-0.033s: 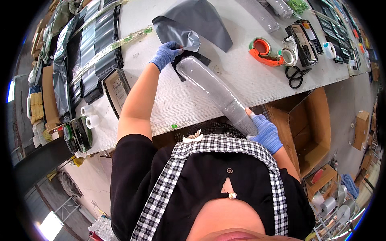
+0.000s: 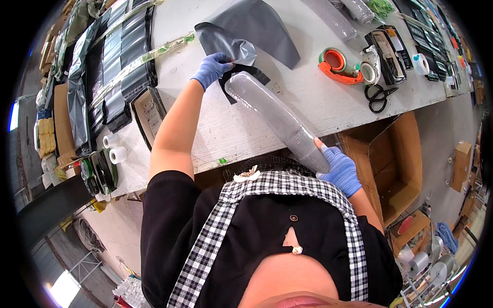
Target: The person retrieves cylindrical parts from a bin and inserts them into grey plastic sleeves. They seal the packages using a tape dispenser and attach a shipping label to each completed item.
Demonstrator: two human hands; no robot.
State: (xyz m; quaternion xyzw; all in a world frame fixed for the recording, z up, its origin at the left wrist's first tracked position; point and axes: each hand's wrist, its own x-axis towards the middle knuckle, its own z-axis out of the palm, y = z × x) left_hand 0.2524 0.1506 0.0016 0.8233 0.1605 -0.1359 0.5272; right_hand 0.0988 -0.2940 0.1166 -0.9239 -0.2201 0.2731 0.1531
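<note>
My left hand (image 2: 212,70), in a blue glove, pinches the edge of a grey plastic mailing bag (image 2: 257,31) lying on the table. The bag's dark inner side shows around the far end of a long grey roll (image 2: 275,115) wrapped in clear film. How far that end sits inside the bag's mouth, I cannot tell. My right hand (image 2: 339,170), gloved in blue with a bare thumb tip, closes around the roll's near end, which sticks out past the table's front edge. The roll slants from the bag toward me.
Right of the roll are an orange tape dispenser (image 2: 341,72), black scissors (image 2: 380,97) and a black box (image 2: 386,54). More wrapped rolls (image 2: 331,20) lie at the back. Stacked grey bags (image 2: 115,56) cover the left. An open cardboard box (image 2: 393,164) stands below the table's right edge.
The bag's right corner has shifted slightly to the right and nearer. The roll has turned a little about its length. Both hands keep their hold.
</note>
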